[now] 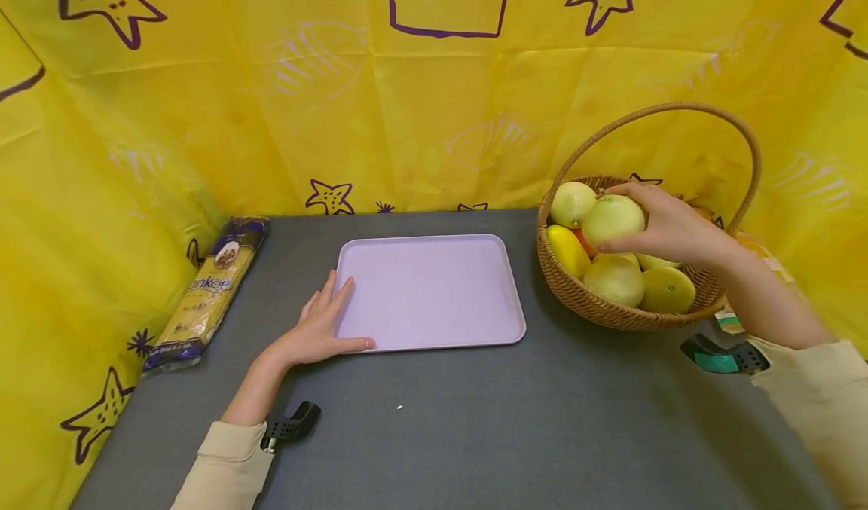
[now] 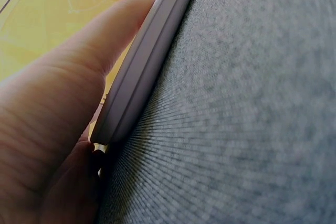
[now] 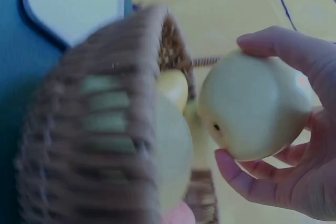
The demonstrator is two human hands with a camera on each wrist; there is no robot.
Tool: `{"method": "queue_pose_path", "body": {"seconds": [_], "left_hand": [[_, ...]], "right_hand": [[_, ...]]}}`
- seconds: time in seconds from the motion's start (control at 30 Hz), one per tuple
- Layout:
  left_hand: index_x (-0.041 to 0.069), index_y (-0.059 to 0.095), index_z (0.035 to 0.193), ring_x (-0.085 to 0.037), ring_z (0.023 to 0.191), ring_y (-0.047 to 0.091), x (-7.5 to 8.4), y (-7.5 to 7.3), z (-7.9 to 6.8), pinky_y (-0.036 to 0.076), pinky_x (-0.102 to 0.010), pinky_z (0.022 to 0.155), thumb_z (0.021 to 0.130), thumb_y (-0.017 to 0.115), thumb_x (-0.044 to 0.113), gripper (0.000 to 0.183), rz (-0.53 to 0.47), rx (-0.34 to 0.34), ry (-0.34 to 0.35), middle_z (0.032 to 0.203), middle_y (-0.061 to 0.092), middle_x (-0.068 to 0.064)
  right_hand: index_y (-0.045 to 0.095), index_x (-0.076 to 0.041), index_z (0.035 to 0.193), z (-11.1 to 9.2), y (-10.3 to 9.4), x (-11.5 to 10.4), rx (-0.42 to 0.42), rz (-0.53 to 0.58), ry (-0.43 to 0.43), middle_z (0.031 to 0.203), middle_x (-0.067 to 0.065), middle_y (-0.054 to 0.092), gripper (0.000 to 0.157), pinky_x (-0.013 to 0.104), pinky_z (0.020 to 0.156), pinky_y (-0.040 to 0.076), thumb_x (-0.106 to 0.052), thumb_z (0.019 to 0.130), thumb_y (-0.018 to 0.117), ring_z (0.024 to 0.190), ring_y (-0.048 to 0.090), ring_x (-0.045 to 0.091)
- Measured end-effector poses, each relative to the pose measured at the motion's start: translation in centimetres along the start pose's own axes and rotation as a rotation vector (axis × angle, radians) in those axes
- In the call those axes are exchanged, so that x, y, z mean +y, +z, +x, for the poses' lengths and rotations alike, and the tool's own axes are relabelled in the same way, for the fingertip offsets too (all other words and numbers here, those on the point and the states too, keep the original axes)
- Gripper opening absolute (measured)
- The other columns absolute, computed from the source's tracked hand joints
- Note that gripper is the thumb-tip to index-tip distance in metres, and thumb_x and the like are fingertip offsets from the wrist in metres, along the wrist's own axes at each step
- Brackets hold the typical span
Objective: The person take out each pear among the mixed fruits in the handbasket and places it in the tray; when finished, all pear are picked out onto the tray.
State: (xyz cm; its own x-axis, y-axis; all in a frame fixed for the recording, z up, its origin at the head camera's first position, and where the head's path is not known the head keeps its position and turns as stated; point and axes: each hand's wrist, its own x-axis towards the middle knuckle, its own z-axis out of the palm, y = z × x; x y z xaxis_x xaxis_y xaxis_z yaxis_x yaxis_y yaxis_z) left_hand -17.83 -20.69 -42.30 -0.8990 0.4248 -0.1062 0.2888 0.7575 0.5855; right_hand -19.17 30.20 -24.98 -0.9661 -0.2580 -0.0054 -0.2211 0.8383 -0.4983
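My right hand (image 1: 671, 224) grips a pale green round fruit (image 1: 613, 222) at the top of a wicker basket (image 1: 597, 306). In the right wrist view, thumb and fingers curl round this fruit (image 3: 254, 106), which shows a small dark spot and is lifted above the basket rim (image 3: 149, 103). Spread fingers of my left hand (image 1: 315, 333) rest on the near left corner of a pale lilac tray (image 1: 430, 291). Close up, the left thumb (image 2: 79, 61) lies along the tray's edge (image 2: 142, 61); the other fingertips are hidden there.
More fruit fills the basket, among it a yellow fruit (image 1: 570, 250) and a yellow-green one (image 1: 667, 290); its tall handle (image 1: 678, 107) arches above. A pasta packet (image 1: 210, 291) lies at left. Another package (image 1: 766, 258) is partly hidden behind the right arm. Yellow cloth (image 1: 420, 118) hangs behind the grey table (image 1: 441, 435).
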Motion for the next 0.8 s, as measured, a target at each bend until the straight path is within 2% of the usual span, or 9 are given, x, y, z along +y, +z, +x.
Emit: {"method": "queue_pose_path", "body": {"seconds": [0.23,0.37,0.4,0.53,0.6,0.63,0.73,0.8], "left_hand": [[0.005,0.008,0.157,-0.047,0.144,-0.007,0.1,-0.1,-0.1,-0.004,-0.064,0.109,0.078,0.074,0.058,0.116,-0.012,0.007,0.000,0.159,-0.017,-0.023],[0.007,0.008,0.157,-0.046,0.144,-0.008,0.0,-0.1,-0.1,-0.004,-0.063,0.110,0.077,0.074,0.058,0.116,-0.011,0.003,-0.018,0.159,-0.018,-0.021],[0.007,0.008,0.157,-0.046,0.144,-0.008,0.0,-0.1,-0.1,-0.004,-0.063,0.110,0.077,0.074,0.058,0.116,-0.014,0.003,-0.021,0.159,-0.018,-0.021],[0.007,0.008,0.157,-0.046,0.144,-0.008,0.1,-0.1,-0.1,-0.004,-0.064,0.110,0.077,0.075,0.058,0.116,-0.014,0.007,-0.025,0.159,-0.017,-0.021],[0.007,0.009,0.157,-0.046,0.144,-0.008,0.2,0.0,-0.1,-0.004,-0.064,0.110,0.076,0.075,0.059,0.116,-0.013,0.011,-0.023,0.159,-0.017,-0.021],[0.007,0.009,0.157,-0.046,0.144,-0.007,0.2,0.0,-0.1,-0.004,-0.063,0.110,0.076,0.075,0.059,0.116,-0.011,0.013,-0.023,0.160,-0.017,-0.021],[0.007,0.009,0.157,-0.047,0.144,-0.007,0.2,0.1,-0.1,-0.003,-0.064,0.110,0.076,0.075,0.059,0.116,-0.009,0.020,-0.021,0.160,-0.016,-0.021],[0.006,0.010,0.157,-0.048,0.143,-0.006,0.3,0.2,0.0,-0.003,-0.064,0.109,0.076,0.075,0.058,0.116,-0.011,0.025,-0.017,0.159,-0.015,-0.022]], "right_hand": [[0.032,-0.024,0.144,-0.7,1.5,-2.2,-0.057,0.266,0.118,0.123,0.014,0.050,0.074,0.042,0.076,0.048,-0.038,0.086,0.075,0.100,0.055,0.031],[0.027,-0.023,0.149,-0.5,3.0,-3.7,-0.060,0.414,0.119,0.126,0.018,0.048,0.077,0.043,0.078,0.047,-0.032,0.088,0.072,0.102,0.053,0.033],[0.024,-0.024,0.152,-0.4,3.3,-4.1,-0.061,0.426,0.130,0.130,0.020,0.043,0.081,0.042,0.080,0.044,-0.033,0.088,0.072,0.106,0.048,0.034],[0.009,-0.016,0.157,-0.1,4.7,-5.8,-0.115,0.653,0.089,0.137,0.021,0.036,0.085,0.033,0.088,0.044,-0.024,0.093,0.065,0.112,0.046,0.028],[0.010,-0.013,0.156,0.0,5.4,-6.6,-0.150,0.786,0.069,0.135,0.018,0.037,0.081,0.028,0.088,0.046,-0.017,0.094,0.062,0.112,0.049,0.023],[0.014,-0.010,0.155,0.2,5.9,-7.0,-0.172,0.862,0.044,0.132,0.016,0.042,0.076,0.027,0.087,0.048,-0.012,0.095,0.060,0.108,0.054,0.019],[0.024,-0.007,0.149,0.6,7.1,-8.0,-0.202,0.963,0.000,0.125,0.013,0.046,0.065,0.029,0.086,0.050,-0.010,0.094,0.060,0.102,0.057,0.016],[0.027,-0.006,0.147,1.0,8.1,-8.5,-0.221,1.010,-0.014,0.122,0.011,0.048,0.064,0.030,0.086,0.050,-0.012,0.094,0.061,0.100,0.058,0.017]]}}
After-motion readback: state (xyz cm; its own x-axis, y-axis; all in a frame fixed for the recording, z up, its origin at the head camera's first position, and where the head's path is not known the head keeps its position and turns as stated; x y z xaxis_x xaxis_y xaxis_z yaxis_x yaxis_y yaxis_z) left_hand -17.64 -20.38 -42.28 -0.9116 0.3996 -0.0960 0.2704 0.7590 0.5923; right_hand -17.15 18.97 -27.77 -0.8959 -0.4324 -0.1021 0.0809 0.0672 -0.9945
